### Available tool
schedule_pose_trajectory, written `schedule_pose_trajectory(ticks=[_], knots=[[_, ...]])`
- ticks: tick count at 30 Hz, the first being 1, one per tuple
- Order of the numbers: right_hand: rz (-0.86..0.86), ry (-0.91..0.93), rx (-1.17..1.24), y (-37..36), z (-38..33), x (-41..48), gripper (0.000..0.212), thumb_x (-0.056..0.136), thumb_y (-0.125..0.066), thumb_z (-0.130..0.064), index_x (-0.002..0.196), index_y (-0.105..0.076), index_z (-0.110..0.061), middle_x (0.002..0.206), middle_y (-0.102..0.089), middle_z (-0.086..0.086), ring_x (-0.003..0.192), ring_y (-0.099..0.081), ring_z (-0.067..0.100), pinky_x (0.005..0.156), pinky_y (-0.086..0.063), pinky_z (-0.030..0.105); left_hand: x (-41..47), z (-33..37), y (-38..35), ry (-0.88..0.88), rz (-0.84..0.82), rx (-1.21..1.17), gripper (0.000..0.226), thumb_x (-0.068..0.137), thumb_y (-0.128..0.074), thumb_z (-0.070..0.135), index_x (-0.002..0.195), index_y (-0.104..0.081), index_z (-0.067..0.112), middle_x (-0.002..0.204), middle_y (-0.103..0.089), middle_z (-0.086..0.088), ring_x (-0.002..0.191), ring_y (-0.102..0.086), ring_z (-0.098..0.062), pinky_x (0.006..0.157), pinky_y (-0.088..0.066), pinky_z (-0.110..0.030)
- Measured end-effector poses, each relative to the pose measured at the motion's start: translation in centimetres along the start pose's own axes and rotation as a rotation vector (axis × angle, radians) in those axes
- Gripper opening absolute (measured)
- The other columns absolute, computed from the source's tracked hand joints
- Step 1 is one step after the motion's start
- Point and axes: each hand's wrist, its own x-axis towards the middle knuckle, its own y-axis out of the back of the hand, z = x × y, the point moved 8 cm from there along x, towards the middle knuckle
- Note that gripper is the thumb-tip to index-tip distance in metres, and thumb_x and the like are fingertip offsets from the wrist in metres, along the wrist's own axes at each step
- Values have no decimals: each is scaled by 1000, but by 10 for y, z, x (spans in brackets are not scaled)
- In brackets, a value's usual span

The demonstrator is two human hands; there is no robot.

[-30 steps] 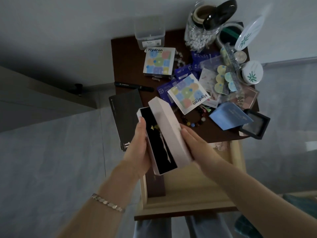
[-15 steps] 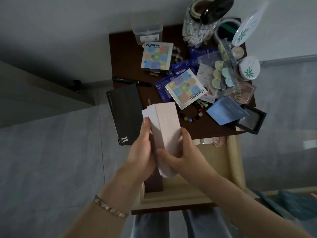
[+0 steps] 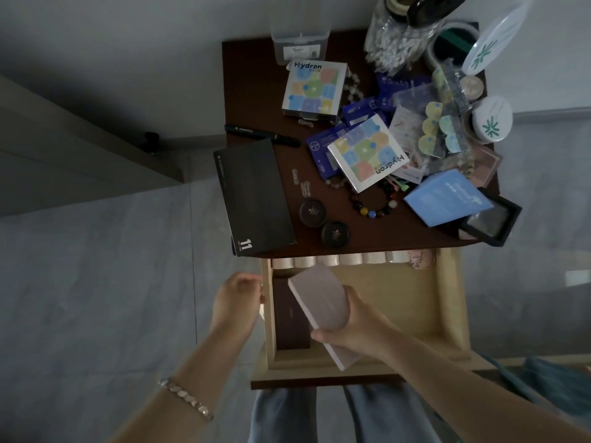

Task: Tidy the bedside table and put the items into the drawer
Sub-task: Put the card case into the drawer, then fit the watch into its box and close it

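The light wooden drawer (image 3: 449,302) stands pulled out below the dark bedside table (image 3: 252,91). My right hand (image 3: 351,327) grips a closed pale pink long box (image 3: 319,298), tilted, low inside the drawer. Beside it, at the drawer's left, lies a dark brown box (image 3: 289,318). My left hand (image 3: 238,302) rests at the drawer's left wall, fingers loosely curled, holding nothing. The table top carries two Hydron boxes (image 3: 315,87), a black flat box (image 3: 256,196), a black pen (image 3: 262,134), a bead bracelet (image 3: 377,206) and two small dark round tins (image 3: 323,222).
A cotton-swab jar (image 3: 396,43), white round containers (image 3: 489,119), a blue booklet (image 3: 447,196), a black frame box (image 3: 492,219) and blue sachets crowd the table's right side. A clear plastic box (image 3: 300,36) stands at the back. Pale rolls (image 3: 351,259) line the drawer's back. Grey floor lies to the left.
The pink box was open a second ago, then got closed. My right hand has lowered it into the drawer, and my left hand has let go and moved to the drawer's left wall.
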Motion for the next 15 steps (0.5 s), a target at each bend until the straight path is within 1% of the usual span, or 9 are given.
schedule_pose_trajectory(ticks=[3,5,6,7,9,10,11,13,15], knots=[[89,-101,108,-19,14,28,93,62,-78,-51,133,-23,-26,112,-46,-6,106,-51,17,84,-51,37,20,-28,2,76,-40,-14,21,96,-42,11,108,-59,5,95,-60,-5,87,-60,-20,76,-49,-34],[100,-146,166,-39,17,46,90,65,-76,-51,132,-23,-25,119,-46,-1,108,-52,21,84,-52,37,29,-43,-6,116,-111,-69,23,95,-43,11,111,-58,1,94,-59,-5,80,-57,-16,71,-48,-29],[93,-161,156,-52,18,53,85,69,-72,-51,132,-23,-23,122,-46,2,108,-52,22,85,-51,37,32,-48,-10,135,-138,-67,21,95,-43,11,109,-58,4,91,-59,-3,78,-56,-14,70,-47,-27],[82,-172,105,-63,20,59,80,75,-66,-52,134,-23,-21,126,-45,6,110,-51,24,88,-51,38,34,-52,-12,157,-144,-60,17,96,-43,12,104,-57,9,87,-58,0,78,-56,-13,69,-46,-26],[33,-201,-111,-83,23,64,73,85,-52,-54,139,-25,-14,137,-37,14,121,-43,28,98,-44,39,39,-56,-14,205,-124,-58,11,96,-43,13,94,-53,17,83,-57,3,80,-58,-13,67,-46,-26],[31,-206,-209,-87,22,65,69,88,-47,-53,140,-26,-11,140,-33,15,125,-39,29,101,-41,37,43,-56,-14,207,-117,-60,12,95,-43,12,92,-52,18,82,-57,4,79,-58,-12,67,-46,-26],[55,-193,-243,-86,19,66,66,91,-46,-49,141,-25,-10,142,-30,16,126,-38,28,100,-41,35,45,-54,-14,200,-115,-74,12,95,-44,12,90,-52,19,82,-57,5,79,-59,-12,67,-46,-26],[146,-125,-147,-79,5,69,66,93,-47,-38,145,-14,-16,145,-25,14,119,-48,25,91,-48,31,50,-51,-11,180,-119,-96,13,95,-44,12,91,-53,20,82,-58,5,82,-59,-14,67,-46,-25],[216,-43,-56,-70,-7,77,67,95,-45,-27,147,-4,-25,148,-23,11,104,-57,21,73,-53,25,53,-50,-7,165,-112,-102,14,94,-45,11,89,-54,21,83,-59,4,85,-60,-16,70,-48,-28]])
